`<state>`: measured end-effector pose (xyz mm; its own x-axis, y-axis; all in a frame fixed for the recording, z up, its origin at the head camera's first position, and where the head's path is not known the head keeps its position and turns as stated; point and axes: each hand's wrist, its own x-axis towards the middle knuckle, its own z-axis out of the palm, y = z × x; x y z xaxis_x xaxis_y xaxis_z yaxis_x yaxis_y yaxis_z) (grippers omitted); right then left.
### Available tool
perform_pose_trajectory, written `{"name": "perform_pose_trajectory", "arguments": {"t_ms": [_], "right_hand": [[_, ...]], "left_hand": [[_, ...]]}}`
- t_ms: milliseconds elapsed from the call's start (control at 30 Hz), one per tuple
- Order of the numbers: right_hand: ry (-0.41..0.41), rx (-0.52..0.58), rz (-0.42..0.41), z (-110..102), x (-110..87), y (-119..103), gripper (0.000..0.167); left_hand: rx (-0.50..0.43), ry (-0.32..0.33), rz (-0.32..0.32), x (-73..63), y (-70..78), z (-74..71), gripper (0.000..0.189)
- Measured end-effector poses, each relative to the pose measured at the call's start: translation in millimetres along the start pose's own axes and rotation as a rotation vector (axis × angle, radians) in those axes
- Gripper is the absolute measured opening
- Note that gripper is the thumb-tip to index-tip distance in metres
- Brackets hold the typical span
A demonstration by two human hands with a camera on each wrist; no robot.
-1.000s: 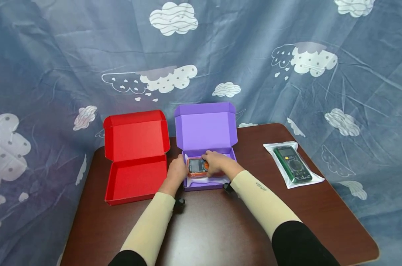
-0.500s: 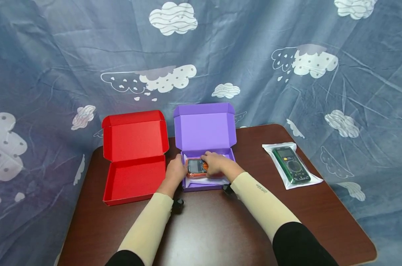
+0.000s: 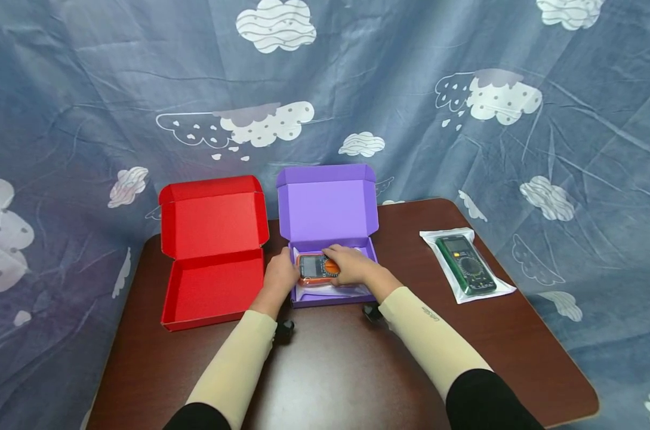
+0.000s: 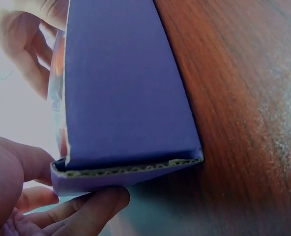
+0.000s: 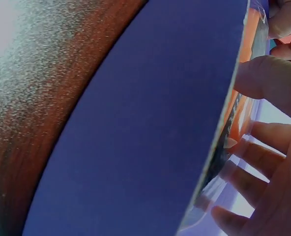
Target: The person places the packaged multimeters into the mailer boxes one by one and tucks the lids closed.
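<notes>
An orange multimeter point(image 3: 312, 269) in a clear bag lies in the open purple box point(image 3: 327, 302), screen to the left and orange dial to the right. At the box's left wall my left hand point(image 3: 280, 276) grips the side, with fingers point(image 4: 108, 199) along the outside and the thumb over the rim. My right hand point(image 3: 351, 266) holds the multimeter's right end, its thumb point(image 5: 263, 78) at the near edge and the other fingers reaching down onto the bag.
An open red box point(image 3: 214, 292) stands to the left of the purple one. On the right lies a green multimeter point(image 3: 467, 264) in a white bag. Behind the brown table point(image 3: 330, 370) hangs a blue cloud-patterned curtain point(image 3: 325, 83).
My right hand has shifted slightly, and more of the orange dial shows. Both hands stay at the purple box. The whole view has drifted a little.
</notes>
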<state>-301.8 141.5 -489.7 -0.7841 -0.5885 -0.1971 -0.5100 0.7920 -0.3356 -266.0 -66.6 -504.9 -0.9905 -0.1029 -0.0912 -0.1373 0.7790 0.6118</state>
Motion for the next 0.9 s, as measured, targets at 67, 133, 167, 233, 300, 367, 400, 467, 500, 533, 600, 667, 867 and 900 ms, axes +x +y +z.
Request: {"name": "perform_pose_trajectory", "arguments": {"t_ms": [67,133,167,233,300,367,400,467,500,533,600,667,867,900], "right_hand": [[0.003,0.004,0.001,0,-1.6,0,0.089],[0.008,0.007,0.001,0,-2.8,1,0.089],[0.009,0.01,0.001,1,-3.2,1,0.088],[0.008,0.019,0.0,1,-4.2,2,0.088],[0.008,0.028,-0.001,2,-4.8,2,0.088],[0.014,0.035,-0.006,2,-5.5,3,0.087],[0.019,0.034,-0.009,3,-5.9,3,0.086],[0.03,0.034,-0.015,4,-6.9,4,0.085],[0.036,0.036,-0.017,4,-7.4,5,0.083],[0.042,0.039,-0.017,4,-8.0,5,0.082],[0.051,0.043,-0.019,4,-9.4,6,0.077],[0.06,0.05,-0.019,3,-10.8,7,0.073],[0.102,0.02,-0.033,3,-13.3,11,0.062],[0.11,0.015,-0.034,4,-13.5,12,0.06]], "left_hand": [[-0.003,-0.007,-0.006,-0.3,0.5,-1.0,0.044],[0.0,-0.013,-0.01,-0.5,0.6,-1.9,0.044],[-0.002,-0.016,-0.014,-0.7,0.7,-2.3,0.045],[-0.005,-0.023,-0.021,-0.9,1.1,-2.9,0.046],[-0.009,-0.028,-0.029,-1.4,1.6,-3.3,0.047],[-0.015,-0.031,-0.038,-2.1,2.4,-3.5,0.048],[-0.014,-0.03,-0.039,-2.4,2.6,-3.6,0.048],[-0.008,-0.028,-0.039,-3.2,3.4,-3.6,0.047],[-0.004,-0.023,-0.038,-3.5,3.9,-3.7,0.046],[0.003,-0.017,-0.037,-3.8,4.4,-3.8,0.045],[0.018,0.0,-0.029,-4.3,5.4,-4.2,0.042],[0.03,0.013,-0.024,-4.7,6.6,-4.6,0.038],[0.046,0.018,-0.024,-4.2,7.5,-3.8,0.037],[0.047,0.019,-0.023,-3.8,7.4,-3.3,0.038]]}}
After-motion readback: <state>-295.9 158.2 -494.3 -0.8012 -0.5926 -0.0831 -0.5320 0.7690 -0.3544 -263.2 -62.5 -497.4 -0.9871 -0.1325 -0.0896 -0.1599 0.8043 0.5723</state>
